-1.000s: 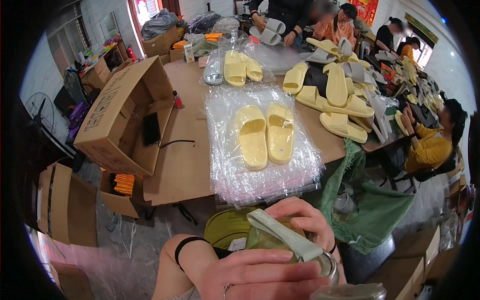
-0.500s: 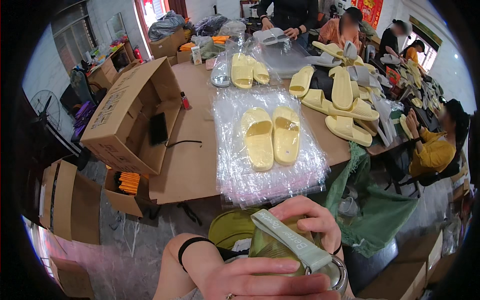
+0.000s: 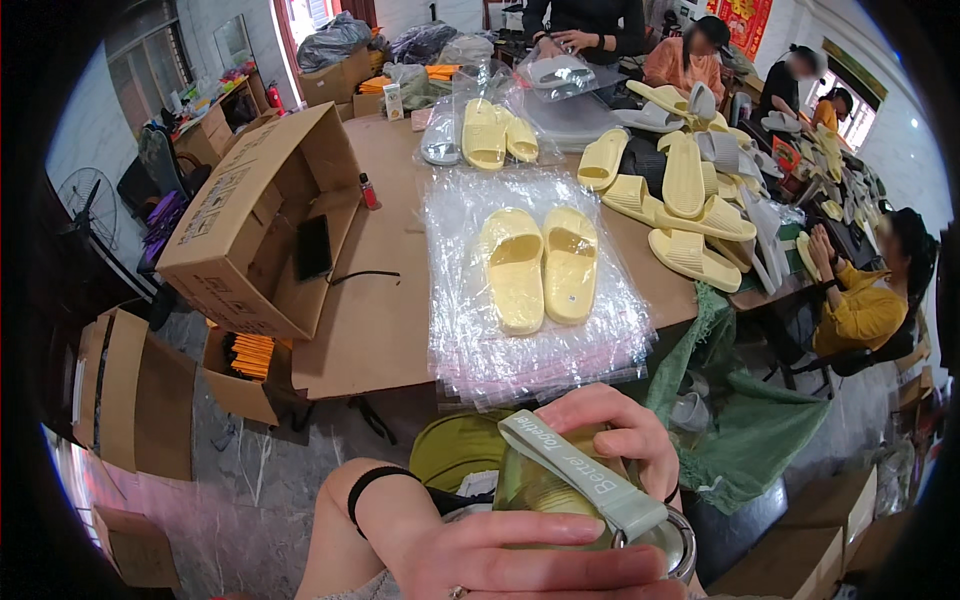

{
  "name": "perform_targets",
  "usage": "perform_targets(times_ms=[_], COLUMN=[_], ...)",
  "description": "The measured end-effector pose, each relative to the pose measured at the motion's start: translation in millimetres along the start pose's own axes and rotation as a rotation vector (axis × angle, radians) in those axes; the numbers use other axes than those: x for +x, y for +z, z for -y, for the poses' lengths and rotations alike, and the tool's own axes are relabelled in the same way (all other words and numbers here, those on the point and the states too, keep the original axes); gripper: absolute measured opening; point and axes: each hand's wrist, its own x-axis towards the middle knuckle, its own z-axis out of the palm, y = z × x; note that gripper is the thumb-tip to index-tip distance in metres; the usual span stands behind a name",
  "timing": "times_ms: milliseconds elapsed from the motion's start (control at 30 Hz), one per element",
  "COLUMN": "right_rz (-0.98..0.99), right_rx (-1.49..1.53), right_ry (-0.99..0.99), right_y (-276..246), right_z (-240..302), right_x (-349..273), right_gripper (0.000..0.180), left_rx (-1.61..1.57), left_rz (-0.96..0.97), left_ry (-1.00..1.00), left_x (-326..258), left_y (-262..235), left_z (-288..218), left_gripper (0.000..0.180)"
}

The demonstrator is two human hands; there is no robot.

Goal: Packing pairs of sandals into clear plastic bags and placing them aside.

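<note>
In front of my body at the lower edge is a translucent olive-green bottle [image 3: 535,485], with a pale green strap [image 3: 580,470] and a metal ring [image 3: 683,545] at its lower right end. My left hand [image 3: 510,560] lies across its near side, fingers closed over it. From the far right side my right hand [image 3: 625,430] curls its fingers around it. Just beyond, a pair of pale yellow slides [image 3: 515,270] rests side by side on a stack of clear plastic bags [image 3: 460,350] on the table.
Left on the table [image 3: 370,350] an open cardboard box [image 3: 240,230] lies on its side with a black phone-like device [image 3: 313,248] in it. A pile of slides [image 3: 690,190] covers the right side. Across the table, a person [image 3: 580,40] handles bagged slides. A green sack [image 3: 750,420] hangs at right.
The person across the table now has the grey slides inside a clear bag. My view has shifted slightly; both my hands keep their hold on the bottle.
</note>
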Motion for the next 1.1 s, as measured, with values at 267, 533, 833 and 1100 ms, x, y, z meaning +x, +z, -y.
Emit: perform_targets(times_ms=[267,533,833,1100], right_rz=[-0.010,-0.041,-0.062,-0.025], right_rx=[-0.026,0.010,0.002,-0.019], right_ry=[0.001,0.021,0.007,-0.034], right_y=[2.7,4.6,5.6,2.2], right_z=[1.6,3.3,8.8,6.9], right_x=[-1.2,-1.2,2.4,3.7], right_gripper=[0.064,0.060,0.058,0.058], left_rx=[-0.032,0.015,-0.035,-0.058], left_rz=[-0.013,-0.025,0.088,0.038], left_ry=[0.000,-0.006,0.011,0.013], left_x=[2.3,1.4,-1.0,4.1], left_y=[-0.2,3.4,-5.7,-3.1], left_z=[-0.2,-3.0,-1.1,-1.6], left_gripper=[0.072,0.075,0.072,0.070])
